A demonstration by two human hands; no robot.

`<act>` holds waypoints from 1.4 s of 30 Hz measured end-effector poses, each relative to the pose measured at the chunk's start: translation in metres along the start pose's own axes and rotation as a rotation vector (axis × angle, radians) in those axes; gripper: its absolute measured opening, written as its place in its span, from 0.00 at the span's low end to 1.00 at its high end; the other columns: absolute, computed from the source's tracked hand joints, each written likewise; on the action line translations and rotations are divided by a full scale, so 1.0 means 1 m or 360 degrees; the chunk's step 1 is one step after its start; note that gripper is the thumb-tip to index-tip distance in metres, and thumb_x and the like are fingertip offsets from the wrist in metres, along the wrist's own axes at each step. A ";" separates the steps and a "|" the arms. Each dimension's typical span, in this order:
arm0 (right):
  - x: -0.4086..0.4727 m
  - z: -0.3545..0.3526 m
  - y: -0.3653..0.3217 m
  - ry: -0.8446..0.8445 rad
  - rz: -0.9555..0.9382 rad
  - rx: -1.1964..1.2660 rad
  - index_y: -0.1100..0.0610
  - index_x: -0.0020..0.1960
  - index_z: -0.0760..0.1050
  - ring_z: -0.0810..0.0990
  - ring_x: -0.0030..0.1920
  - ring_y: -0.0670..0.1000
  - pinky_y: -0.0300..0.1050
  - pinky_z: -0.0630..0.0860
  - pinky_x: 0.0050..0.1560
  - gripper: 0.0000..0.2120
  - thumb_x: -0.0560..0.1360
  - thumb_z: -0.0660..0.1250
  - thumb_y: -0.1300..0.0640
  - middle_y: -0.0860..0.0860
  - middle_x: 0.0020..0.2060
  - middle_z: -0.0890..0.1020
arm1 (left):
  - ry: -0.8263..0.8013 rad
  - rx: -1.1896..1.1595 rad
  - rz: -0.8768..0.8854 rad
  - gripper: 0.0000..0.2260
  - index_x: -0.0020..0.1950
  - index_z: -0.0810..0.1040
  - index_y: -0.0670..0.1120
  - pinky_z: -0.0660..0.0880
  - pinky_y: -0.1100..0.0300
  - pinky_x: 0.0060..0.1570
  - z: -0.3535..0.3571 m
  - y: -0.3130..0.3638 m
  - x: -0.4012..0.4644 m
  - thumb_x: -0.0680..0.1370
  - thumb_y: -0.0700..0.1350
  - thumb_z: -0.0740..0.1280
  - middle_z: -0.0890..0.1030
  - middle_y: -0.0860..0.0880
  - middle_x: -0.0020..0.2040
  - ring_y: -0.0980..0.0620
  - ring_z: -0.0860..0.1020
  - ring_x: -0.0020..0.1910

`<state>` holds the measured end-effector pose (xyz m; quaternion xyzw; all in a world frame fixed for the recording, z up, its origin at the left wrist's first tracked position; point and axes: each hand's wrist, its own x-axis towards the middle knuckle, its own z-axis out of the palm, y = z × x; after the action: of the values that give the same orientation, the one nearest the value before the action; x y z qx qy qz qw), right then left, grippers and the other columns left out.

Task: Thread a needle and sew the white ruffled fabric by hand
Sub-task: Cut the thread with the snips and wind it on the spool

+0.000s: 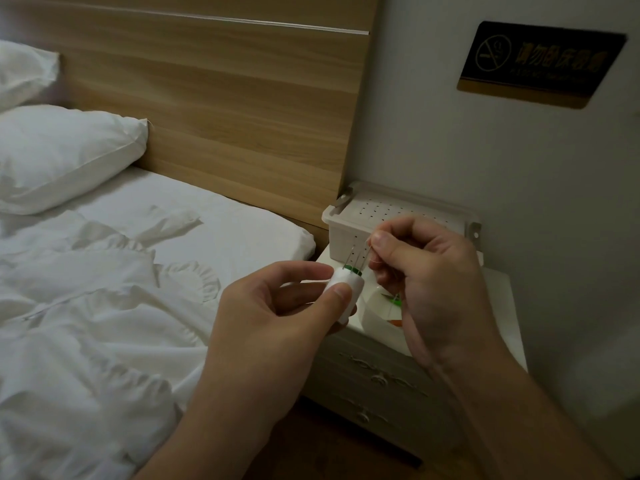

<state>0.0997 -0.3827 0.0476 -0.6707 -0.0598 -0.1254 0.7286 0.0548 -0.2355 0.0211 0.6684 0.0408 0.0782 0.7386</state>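
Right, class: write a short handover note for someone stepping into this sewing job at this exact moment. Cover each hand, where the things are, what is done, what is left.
Left hand: grip on the small white thread spool with a green end, held above the edge of the white bedside cabinet.
Right hand: fingertips pinch one thin metal needle of those standing in the spool's top.
White ruffled fabric lies on the bed, untouched.
Done: spool picked up, needle gripped.
Left: free the needle, thread it, sew the fabric.
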 end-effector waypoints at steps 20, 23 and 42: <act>-0.002 0.003 0.005 -0.0012 0.0003 -0.0086 0.58 0.40 0.82 0.77 0.34 0.48 0.37 0.74 0.34 0.10 0.78 0.68 0.67 0.51 0.31 0.80 | 0.0039 -0.0016 0.0050 0.19 0.55 0.86 0.47 0.86 0.49 0.49 0.000 -0.002 0.001 0.66 0.50 0.77 0.90 0.50 0.45 0.49 0.89 0.45; -0.001 0.001 0.004 -0.0046 0.0069 -0.0101 0.58 0.42 0.83 0.77 0.34 0.48 0.38 0.75 0.35 0.08 0.79 0.69 0.64 0.52 0.32 0.81 | 0.0038 -0.0014 0.0055 0.18 0.56 0.86 0.46 0.86 0.49 0.50 -0.001 -0.002 0.002 0.67 0.49 0.77 0.90 0.49 0.46 0.48 0.90 0.45; 0.013 -0.031 -0.001 0.0019 0.0187 -0.0791 0.46 0.54 0.83 0.76 0.56 0.44 0.30 0.75 0.32 0.09 0.81 0.67 0.57 0.45 0.58 0.80 | 0.0052 -0.0071 0.0151 0.11 0.56 0.85 0.46 0.85 0.62 0.43 -0.015 0.001 0.011 0.74 0.42 0.76 0.90 0.50 0.45 0.50 0.89 0.45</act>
<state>0.1095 -0.4144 0.0495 -0.8307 0.0162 -0.0978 0.5478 0.0629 -0.2192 0.0209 0.6516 0.0193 0.1250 0.7479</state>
